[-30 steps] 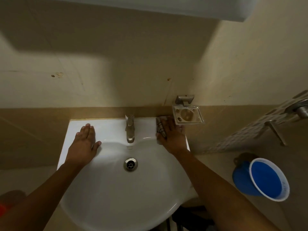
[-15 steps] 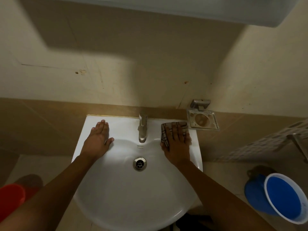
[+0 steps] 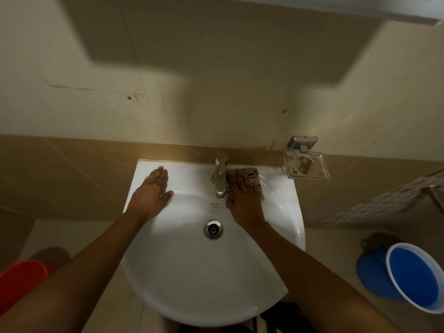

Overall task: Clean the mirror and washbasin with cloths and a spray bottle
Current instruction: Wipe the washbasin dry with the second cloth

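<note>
A white washbasin (image 3: 192,280) is fixed to the tiled wall, with a metal tap (image 3: 220,175) at its back and a steel drain (image 3: 213,229) in the bowl. My right hand (image 3: 242,198) presses a checked cloth (image 3: 252,175) flat on the back ledge, right beside the tap. My left hand (image 3: 150,193) rests flat on the ledge's left side, fingers straight. The mirror's lower edge (image 3: 360,8) shows at the top. No spray bottle is in view.
A metal soap holder (image 3: 306,162) juts from the wall just right of the basin. A blue bucket (image 3: 413,277) stands on the floor at the right. A red bucket (image 3: 19,282) sits at the lower left.
My right hand has slid the cloth leftward along the back ledge, from near the soap holder up against the tap. The left hand stays in place. The view has shifted.
</note>
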The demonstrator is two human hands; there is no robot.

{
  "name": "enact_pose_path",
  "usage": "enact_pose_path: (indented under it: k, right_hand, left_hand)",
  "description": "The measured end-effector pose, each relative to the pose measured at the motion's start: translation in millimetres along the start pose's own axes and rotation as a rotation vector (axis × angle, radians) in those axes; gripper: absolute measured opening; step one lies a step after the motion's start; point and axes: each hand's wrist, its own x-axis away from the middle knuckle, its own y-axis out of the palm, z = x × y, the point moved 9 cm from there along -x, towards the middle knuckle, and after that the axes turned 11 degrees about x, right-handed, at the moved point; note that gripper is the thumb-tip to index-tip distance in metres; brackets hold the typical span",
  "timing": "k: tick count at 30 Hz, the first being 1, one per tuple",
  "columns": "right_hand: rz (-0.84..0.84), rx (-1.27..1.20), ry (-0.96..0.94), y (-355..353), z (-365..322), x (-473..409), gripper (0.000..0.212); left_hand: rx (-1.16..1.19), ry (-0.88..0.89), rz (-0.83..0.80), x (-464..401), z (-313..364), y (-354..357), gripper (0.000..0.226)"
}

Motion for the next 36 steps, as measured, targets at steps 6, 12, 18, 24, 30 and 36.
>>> enact_pose_path:
  k: [6, 12, 18, 24, 30, 36]
  right_hand:
    - [-0.012, -0.167, 0.059, 4.7, -41.8, 42.9, 0.089]
    - [-0.042, -0.136, -0.090, 7.8, -113.5, 26.9, 0.078]
    - [-0.169, -0.097, -0.245, 4.5, -161.1, -28.8, 0.061]
    - [-0.061, 0.012, -0.082, -7.6, -124.3, -42.7, 0.063]
    - [-0.097, -0.017, 0.083, 7.1, -116.8, -29.8, 0.064]
    - [-0.056, -0.017, 0.189, 22.7, -151.4, -45.5, 0.065]
  left_hand:
    - [-0.109, -0.011, 0.021, 10.7, -34.0, -16.8, 0.075]
    - [-0.121, 0.049, 0.014, 21.0, -44.7, -19.3, 0.077]
    - [-0.091, 0.044, -0.029, 17.8, -53.3, -18.6, 0.080]
    - [-0.092, 0.049, -0.018, 19.7, -55.5, -21.7, 0.081]
    - [-0.056, 0.039, -0.021, 18.8, -52.3, -24.2, 0.081]
    - [-0.001, 0.038, 0.023, 24.0, -68.2, -35.5, 0.071]
